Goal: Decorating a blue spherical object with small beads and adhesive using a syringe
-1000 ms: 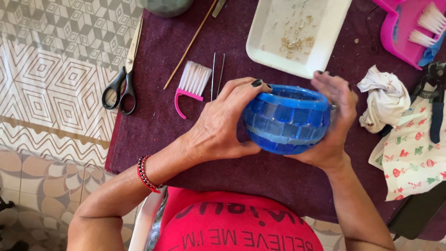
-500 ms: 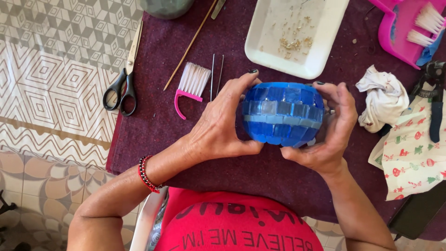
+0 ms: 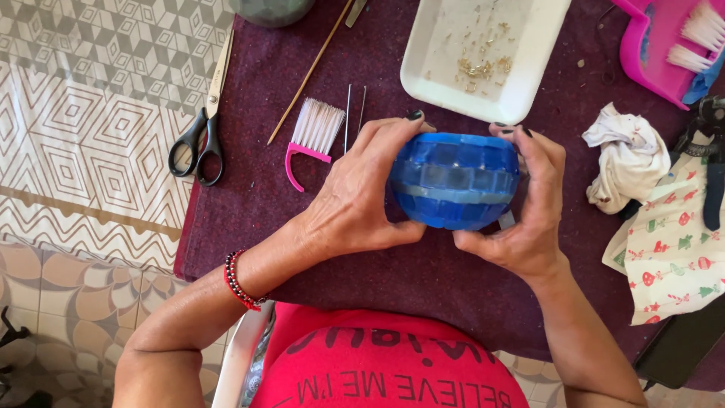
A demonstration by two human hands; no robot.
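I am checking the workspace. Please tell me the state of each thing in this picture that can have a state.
Bowl: tipped on its side, held off the cloth between both hands.
Left hand: wrapped on the bowl.
Right hand: wrapped on the bowl.
Scissors: closed, lying flat.
Tray: upright, with small bits inside.
Brush: lying flat.
Rag: crumpled.
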